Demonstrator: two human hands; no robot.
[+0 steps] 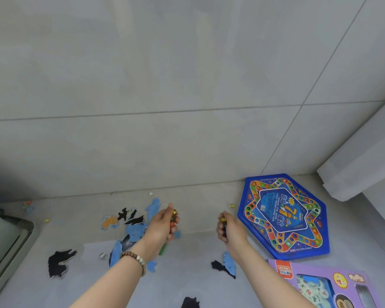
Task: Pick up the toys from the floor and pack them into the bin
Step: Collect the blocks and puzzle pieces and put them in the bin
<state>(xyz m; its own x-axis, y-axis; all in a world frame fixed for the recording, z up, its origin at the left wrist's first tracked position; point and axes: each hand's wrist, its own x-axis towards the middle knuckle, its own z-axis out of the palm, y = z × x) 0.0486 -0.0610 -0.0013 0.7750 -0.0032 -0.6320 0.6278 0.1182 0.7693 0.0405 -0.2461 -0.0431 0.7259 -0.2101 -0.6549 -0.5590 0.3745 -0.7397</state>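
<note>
My left hand (163,224), a bead bracelet on its wrist, is cupped around several small coloured marbles (173,216) above the floor. A little to the right, my right hand (228,227) is closed on a few more small coloured marbles (222,219). Flat blue and black animal-shaped puzzle pieces (132,232) lie scattered on the grey floor beneath and around both hands. A loose marble (231,205) rests near the wall, another (46,220) at the left. The grey bin's rim (20,236) shows at the left edge.
A blue hexagonal game board (283,215) lies flat at the right by the wall. A purple toy box (325,285) sits at the bottom right. A white ledge (362,156) juts out at the right. A small clear marble (102,255) lies near the black piece (59,262).
</note>
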